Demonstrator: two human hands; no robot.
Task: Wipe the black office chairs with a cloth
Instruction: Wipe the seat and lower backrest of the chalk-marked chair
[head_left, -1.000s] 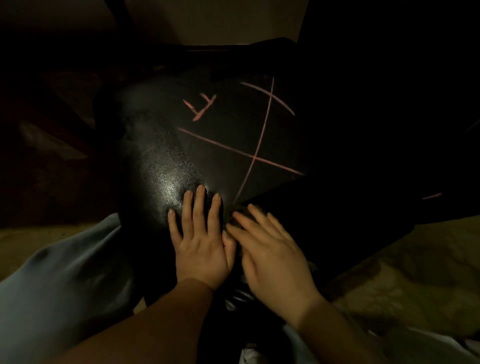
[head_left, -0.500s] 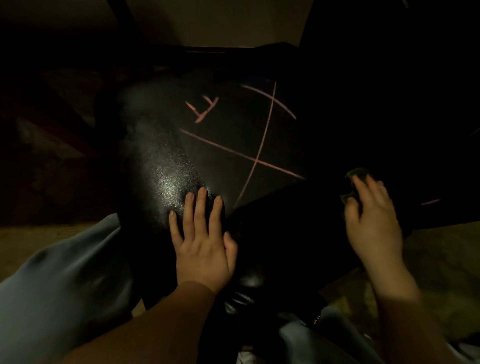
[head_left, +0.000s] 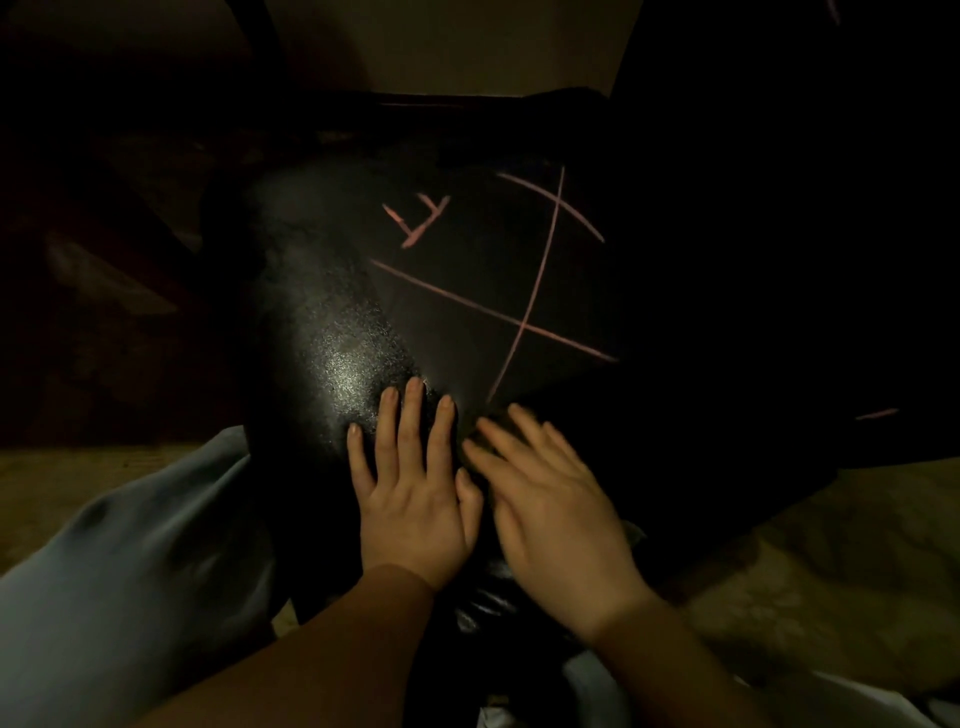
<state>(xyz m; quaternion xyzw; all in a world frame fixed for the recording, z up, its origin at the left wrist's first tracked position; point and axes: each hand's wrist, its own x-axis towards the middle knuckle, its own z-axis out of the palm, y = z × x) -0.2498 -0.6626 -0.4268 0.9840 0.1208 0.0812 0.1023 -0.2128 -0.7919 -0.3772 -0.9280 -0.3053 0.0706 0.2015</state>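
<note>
So the left hand (head_left: 415, 493) is flat on the near part of the black chair seat (head_left: 332, 322), fingers straight. The right hand (head_left: 556, 519) sits just beside it, also flat with fingers spread, but blurry. Honestly can't tell if the cloth is under that palm, too dark. The pink lines (head_left: 524, 322) lie straight ahead of the fingertips, the long one running away from the right hand, so I'd say that hand is the closer one for wiping them.

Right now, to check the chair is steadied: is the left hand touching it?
Touching. Head view shows the left hand lying flat on the chair, fingers straight.
</note>
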